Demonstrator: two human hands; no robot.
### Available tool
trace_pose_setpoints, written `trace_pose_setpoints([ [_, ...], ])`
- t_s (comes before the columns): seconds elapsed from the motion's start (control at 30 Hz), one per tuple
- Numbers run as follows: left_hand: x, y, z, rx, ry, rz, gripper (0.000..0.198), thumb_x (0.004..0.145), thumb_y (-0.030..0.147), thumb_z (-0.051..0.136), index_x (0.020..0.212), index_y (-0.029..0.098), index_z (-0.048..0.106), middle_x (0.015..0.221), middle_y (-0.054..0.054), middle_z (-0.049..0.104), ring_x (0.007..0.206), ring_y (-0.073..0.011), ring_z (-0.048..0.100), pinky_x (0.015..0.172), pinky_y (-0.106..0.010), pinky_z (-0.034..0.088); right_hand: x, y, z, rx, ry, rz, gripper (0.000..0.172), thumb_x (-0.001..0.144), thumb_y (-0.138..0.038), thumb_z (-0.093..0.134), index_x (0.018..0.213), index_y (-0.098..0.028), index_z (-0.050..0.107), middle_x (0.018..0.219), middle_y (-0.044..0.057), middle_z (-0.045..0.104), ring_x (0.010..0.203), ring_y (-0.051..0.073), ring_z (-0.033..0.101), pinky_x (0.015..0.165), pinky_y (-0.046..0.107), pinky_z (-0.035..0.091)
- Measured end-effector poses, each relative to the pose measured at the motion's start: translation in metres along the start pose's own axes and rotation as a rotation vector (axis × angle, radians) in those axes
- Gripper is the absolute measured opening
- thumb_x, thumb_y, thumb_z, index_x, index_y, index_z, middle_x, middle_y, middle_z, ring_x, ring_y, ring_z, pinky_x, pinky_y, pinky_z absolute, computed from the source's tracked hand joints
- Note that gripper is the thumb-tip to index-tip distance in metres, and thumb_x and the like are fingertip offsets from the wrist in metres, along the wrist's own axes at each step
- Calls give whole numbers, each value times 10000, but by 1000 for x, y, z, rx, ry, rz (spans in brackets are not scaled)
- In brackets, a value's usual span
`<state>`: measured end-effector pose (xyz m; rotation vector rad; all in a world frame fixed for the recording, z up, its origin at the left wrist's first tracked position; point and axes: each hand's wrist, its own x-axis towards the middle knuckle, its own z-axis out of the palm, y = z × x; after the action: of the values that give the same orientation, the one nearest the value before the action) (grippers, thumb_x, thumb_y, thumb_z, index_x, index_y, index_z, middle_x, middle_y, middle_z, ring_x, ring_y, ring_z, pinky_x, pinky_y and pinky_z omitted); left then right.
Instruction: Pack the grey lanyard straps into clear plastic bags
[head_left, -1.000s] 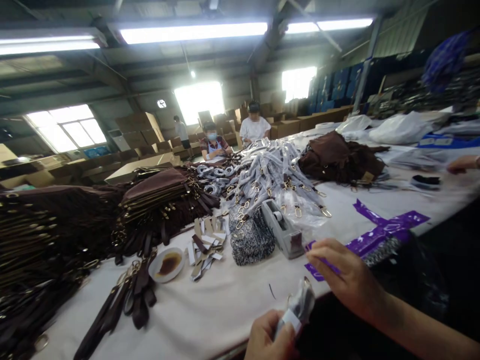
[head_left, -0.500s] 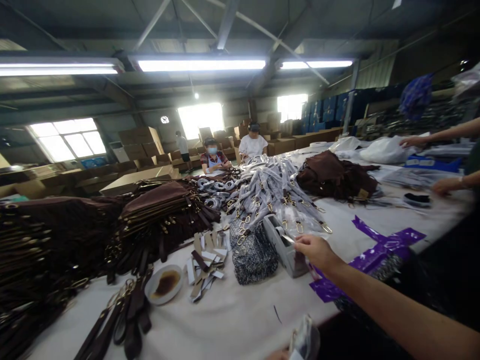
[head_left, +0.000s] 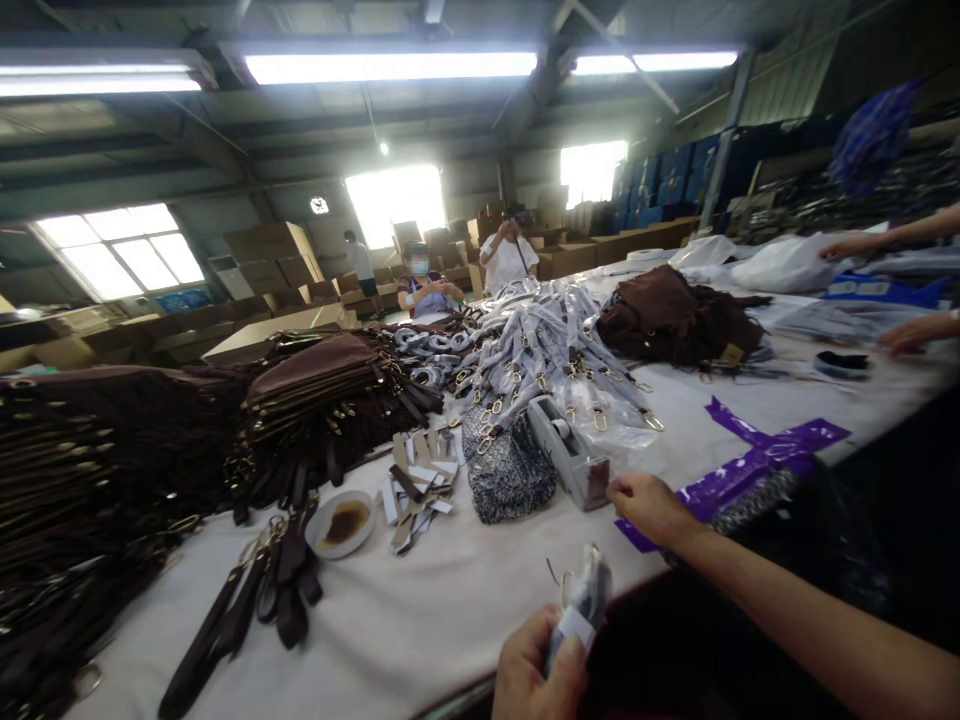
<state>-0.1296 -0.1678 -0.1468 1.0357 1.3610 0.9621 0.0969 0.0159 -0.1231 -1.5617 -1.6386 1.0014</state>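
My left hand [head_left: 541, 655] grips a folded strap [head_left: 592, 590] in clear plastic, with a white band around its middle and a gold metal clasp at its top. My right hand [head_left: 651, 508] is closed in a pinch at the near end of a grey tape dispenser [head_left: 568, 455]. A strip of tape showed at these fingertips a moment ago; now it is too fine to make out. Left of the dispenser lies a black-and-white woven pouch [head_left: 510, 475]. Behind both spreads a heap of plastic-wrapped straps [head_left: 547, 340] with gold clasps.
Brown bags [head_left: 322, 375] are stacked at the left, beside dark wrist straps [head_left: 281, 570]. A white dish [head_left: 341, 525] and paper strips [head_left: 420, 480] lie mid-table. Purple tape [head_left: 765, 465] runs along the table edge at right. A co-worker's hands [head_left: 919, 332] reach in from the right.
My left hand has risen into view with the wrapped strap. My right hand has moved from the dispenser's roll to its near end. The whole view has tilted down slightly.
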Motion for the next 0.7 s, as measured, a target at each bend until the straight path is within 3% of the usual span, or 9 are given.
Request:
trace_pose_setpoints([
  [0.13,-4,28,-3,181,109,230,461,960,584,516,928,164,704,1006,-104,688,985,-270,616,949,-393,484,-57,-23,0,91,-226,-65,346,864,-518,600,800,-195,705,654,-15,624,572,146,508,575,281,398],
  [0.23,-1,36,1,337,230,441,300,989,411,494,886,185,662,907,-91,677,1069,-294,614,1076,-497,429,-99,-52,10,149,-446,-141,415,916,-548,589,730,-190,684,643,-9,602,607,148,517,588,272,395],
  [0.3,2,37,6,424,284,598,209,983,305,495,884,195,642,831,-55,649,970,-260,634,1117,-541,405,-114,-64,21,166,-467,-116,424,897,-534,603,649,-192,643,625,-5,594,620,153,516,594,271,392],
  [0.4,5,37,12,532,327,769,123,959,182,500,902,196,608,816,-27,618,831,-206,625,1119,-554,409,-118,-62,37,182,-386,-1,461,843,-567,643,569,-205,563,574,-14,563,589,149,491,574,268,380],
  [0.47,5,38,13,565,324,824,112,946,137,498,928,197,591,842,-31,625,852,-206,632,1110,-554,419,-115,-54,42,173,-358,51,495,820,-610,659,555,-208,544,550,-20,540,565,141,469,556,269,366],
  [0.7,1,30,16,569,271,828,164,940,93,481,1016,186,592,937,-71,672,965,-229,656,1123,-591,412,-109,-44,47,212,-454,289,568,668,-743,702,616,-197,554,494,-55,439,487,104,360,489,270,243],
])
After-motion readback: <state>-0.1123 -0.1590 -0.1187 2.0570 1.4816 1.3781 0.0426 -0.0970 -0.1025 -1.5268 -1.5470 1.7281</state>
